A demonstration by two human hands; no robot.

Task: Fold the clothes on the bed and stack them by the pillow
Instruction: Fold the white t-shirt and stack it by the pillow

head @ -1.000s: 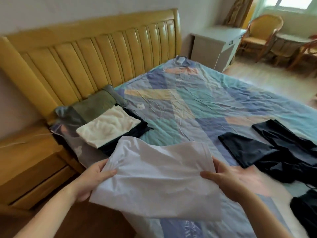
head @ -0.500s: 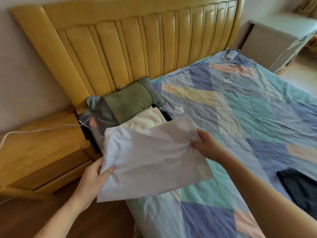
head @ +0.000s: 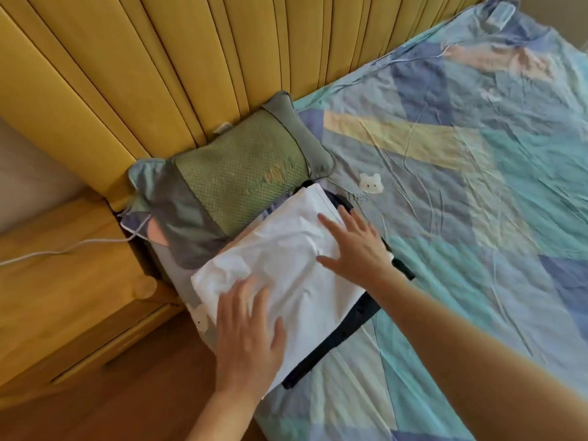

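Folded white garment point(head: 286, 249) lies atop dark garment point(head: 321, 354) beside green pillow point(head: 241, 173).

One pillow point(head: 245, 173), two hands, and two folded garments showing (perhaps more underneath).

White folded garment point(head: 286, 249), green-grey pillow point(head: 235, 179), yellow headboard point(head: 127, 58), blue-teal patchwork sheet point(head: 477, 186).

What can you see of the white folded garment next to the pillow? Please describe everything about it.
The white folded garment is a thin, plain, lightly creased cloth, folded into a rough rectangle. It lies flat on top of a dark garment, whose edges show along its right and lower sides. One end lies beside the green pillow, near the bed's edge. The left hand and the right hand both rest on it, with fingers straight and spread.
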